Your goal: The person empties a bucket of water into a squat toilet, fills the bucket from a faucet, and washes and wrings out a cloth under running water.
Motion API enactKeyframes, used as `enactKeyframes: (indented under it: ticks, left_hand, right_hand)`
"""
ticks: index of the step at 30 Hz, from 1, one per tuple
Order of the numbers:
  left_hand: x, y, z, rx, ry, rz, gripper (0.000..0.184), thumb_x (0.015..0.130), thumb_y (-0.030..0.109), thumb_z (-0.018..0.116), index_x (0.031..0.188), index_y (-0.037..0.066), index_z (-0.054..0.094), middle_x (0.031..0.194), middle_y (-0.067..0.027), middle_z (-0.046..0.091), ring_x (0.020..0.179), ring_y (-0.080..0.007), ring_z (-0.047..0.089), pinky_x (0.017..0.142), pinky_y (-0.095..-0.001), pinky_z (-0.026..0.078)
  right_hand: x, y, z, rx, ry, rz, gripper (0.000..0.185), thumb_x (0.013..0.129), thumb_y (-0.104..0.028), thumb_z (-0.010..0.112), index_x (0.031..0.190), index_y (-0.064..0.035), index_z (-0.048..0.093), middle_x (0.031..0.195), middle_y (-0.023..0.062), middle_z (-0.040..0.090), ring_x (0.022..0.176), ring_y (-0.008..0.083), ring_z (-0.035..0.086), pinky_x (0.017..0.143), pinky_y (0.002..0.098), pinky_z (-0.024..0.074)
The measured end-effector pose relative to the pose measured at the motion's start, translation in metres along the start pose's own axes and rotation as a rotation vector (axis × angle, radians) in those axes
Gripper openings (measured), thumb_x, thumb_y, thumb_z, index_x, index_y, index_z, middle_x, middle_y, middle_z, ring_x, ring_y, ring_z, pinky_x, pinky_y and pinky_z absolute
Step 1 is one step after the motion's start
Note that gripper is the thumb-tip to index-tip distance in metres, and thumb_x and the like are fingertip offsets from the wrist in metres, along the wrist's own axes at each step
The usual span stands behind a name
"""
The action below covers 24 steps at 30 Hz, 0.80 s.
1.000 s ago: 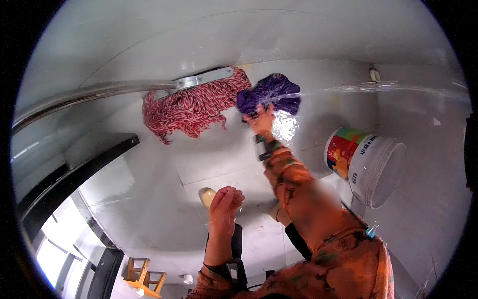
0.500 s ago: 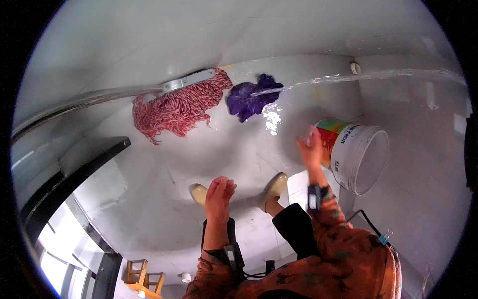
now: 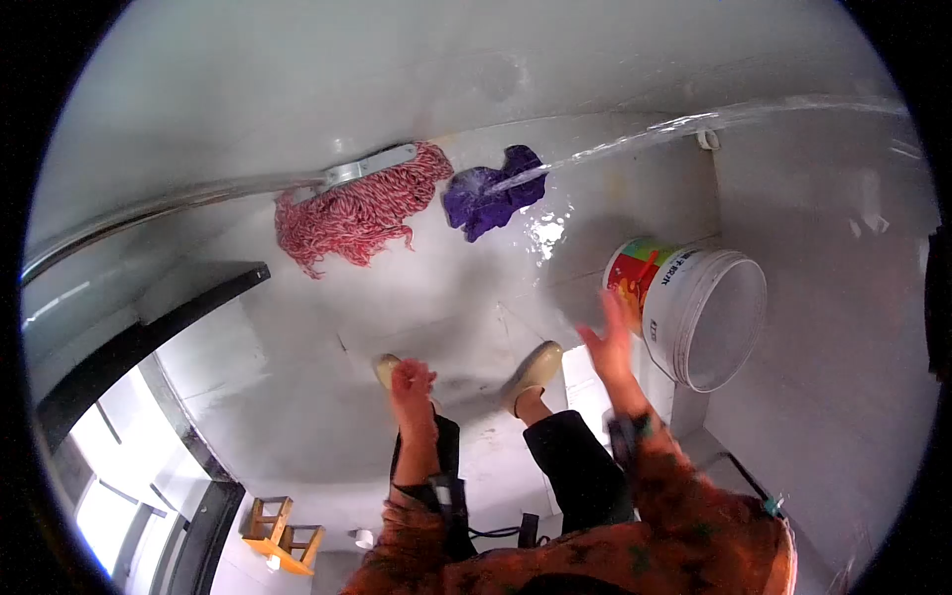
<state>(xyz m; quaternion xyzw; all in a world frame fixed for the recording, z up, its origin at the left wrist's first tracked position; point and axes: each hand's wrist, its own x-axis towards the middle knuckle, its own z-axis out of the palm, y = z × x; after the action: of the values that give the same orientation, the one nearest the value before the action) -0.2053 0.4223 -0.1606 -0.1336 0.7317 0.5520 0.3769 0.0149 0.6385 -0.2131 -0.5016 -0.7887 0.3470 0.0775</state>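
My left hand (image 3: 412,387) hangs over the floor near my left shoe, its fingers slightly blurred, loosely bent and a little apart, with nothing visible in it. Fingers spread, my right hand (image 3: 610,342) is in the air just left of a white plastic bucket (image 3: 684,307) with a red and green label; whether they touch I cannot tell. The bucket lies tilted on its side, its mouth facing right. A stream of water (image 3: 615,149) comes from the right and strikes a purple cloth (image 3: 486,203) on the wet floor. Left of the cloth lies a red-and-white string mop (image 3: 362,213).
The mop's metal pole (image 3: 159,203) runs to the left edge. A dark frame edge (image 3: 149,342) borders a bright opening at lower left. A small wooden stool (image 3: 278,535) stands at the bottom left. My beige shoes (image 3: 535,372) are on the pale floor tiles.
Both hands have shifted slightly left in view, and the right one has come down a little, its fingers spread. The water stream now slants more steeply onto the cloth.
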Motion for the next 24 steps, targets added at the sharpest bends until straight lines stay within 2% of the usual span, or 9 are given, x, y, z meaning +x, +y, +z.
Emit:
enactKeyframes:
  ticks: [3, 5, 9, 11, 13, 15, 18, 21, 24]
  left_hand:
    - [-0.023, -0.011, 0.024, 0.129, -0.156, 0.065, 0.023, 0.079, 0.002, 0.052, 0.101, 0.004, 0.048, 0.084, -0.0029, 0.052, 0.073, -0.0128, 0.052, 0.066, -0.0237, 0.043]
    - [-0.028, 0.006, 0.036, 0.225, -0.180, -0.175, 0.026, 0.081, 0.009, 0.054, 0.105, 0.003, 0.047, 0.093, -0.0070, 0.053, 0.082, -0.0179, 0.054, 0.073, -0.0295, 0.043]
    - [-0.033, 0.022, 0.046, 0.163, -0.179, -0.205, 0.027, 0.082, 0.007, 0.051, 0.108, 0.007, 0.045, 0.094, -0.0039, 0.053, 0.085, -0.0152, 0.055, 0.070, -0.0272, 0.044]
    - [-0.021, 0.008, 0.041, 0.100, -0.150, -0.222, 0.032, 0.083, 0.012, 0.051, 0.113, 0.009, 0.042, 0.101, -0.0050, 0.051, 0.090, -0.0179, 0.053, 0.072, -0.0317, 0.043]
    - [-0.012, 0.005, 0.036, 0.037, -0.121, -0.239, 0.037, 0.084, 0.016, 0.050, 0.118, 0.012, 0.038, 0.107, -0.0061, 0.048, 0.095, -0.0206, 0.051, 0.075, -0.0362, 0.043]
    - [-0.005, 0.011, 0.036, -0.034, -0.007, -0.420, 0.058, 0.080, 0.041, 0.053, 0.129, 0.023, 0.026, 0.128, -0.0140, 0.032, 0.106, -0.0304, 0.046, 0.081, -0.0402, 0.042]
    - [0.011, 0.000, 0.027, -0.312, -0.020, -0.606, 0.066, 0.079, 0.054, 0.047, 0.132, 0.032, 0.015, 0.137, -0.0134, 0.014, 0.115, -0.0355, 0.037, 0.085, -0.0484, 0.039]
    - [0.019, 0.038, 0.054, -0.640, -0.514, -0.344, 0.059, 0.082, 0.057, 0.036, 0.118, 0.011, 0.043, 0.108, -0.0145, 0.052, 0.097, -0.0321, 0.052, 0.087, -0.0422, 0.042]
    - [0.023, 0.059, 0.080, -0.923, -0.859, -0.546, 0.055, 0.083, 0.053, 0.037, 0.107, 0.006, 0.052, 0.094, -0.0124, 0.059, 0.091, -0.0299, 0.056, 0.086, -0.0397, 0.043]
  right_hand:
    - [0.084, -0.004, 0.116, 0.054, -0.077, -0.010, 0.078, 0.062, -0.036, 0.071, 0.127, -0.0135, 0.033, 0.130, 0.0281, 0.024, 0.114, 0.0446, 0.032, 0.091, 0.0504, 0.0322]
    - [0.145, -0.015, 0.173, 0.201, -0.060, -0.026, 0.078, 0.062, -0.038, 0.071, 0.127, -0.0181, 0.033, 0.132, 0.0252, 0.021, 0.113, 0.0456, 0.032, 0.088, 0.0534, 0.0341]
    - [0.185, -0.035, 0.202, -0.251, -0.164, 0.060, 0.068, 0.061, -0.035, 0.071, 0.120, -0.0162, 0.042, 0.131, 0.0182, 0.029, 0.114, 0.0413, 0.035, 0.089, 0.0451, 0.0382]
    - [0.183, -0.011, 0.232, -0.051, -0.096, -0.061, 0.056, 0.061, -0.020, 0.073, 0.111, -0.0097, 0.050, 0.114, 0.0159, 0.047, 0.102, 0.0291, 0.049, 0.084, 0.0382, 0.0414]
    - [0.135, -0.013, 0.241, 0.674, -0.293, 0.160, 0.043, 0.064, -0.006, 0.070, 0.104, -0.0057, 0.053, 0.103, 0.0085, 0.053, 0.097, 0.0160, 0.050, 0.081, 0.0311, 0.0429]
    - [0.078, -0.056, 0.190, 1.150, -0.405, 0.375, 0.041, 0.065, 0.002, 0.066, 0.103, -0.0043, 0.054, 0.113, 0.0125, 0.051, 0.104, 0.0246, 0.049, 0.087, 0.0307, 0.0399]
    - [0.018, -0.097, 0.111, 1.019, -0.335, 0.062, 0.043, 0.061, 0.009, 0.065, 0.100, -0.0060, 0.054, 0.112, 0.0097, 0.051, 0.103, 0.0228, 0.049, 0.087, 0.0298, 0.0395]
    - [-0.010, -0.140, 0.018, 0.707, -0.303, -0.309, 0.043, 0.055, 0.005, 0.067, 0.094, -0.0094, 0.056, 0.111, 0.0099, 0.050, 0.103, 0.0277, 0.047, 0.087, 0.0335, 0.0391]
    - [-0.007, -0.182, -0.028, 0.637, -0.212, -0.396, 0.033, 0.058, -0.004, 0.066, 0.089, -0.0098, 0.055, 0.105, 0.0112, 0.050, 0.100, 0.0315, 0.045, 0.085, 0.0398, 0.0377]
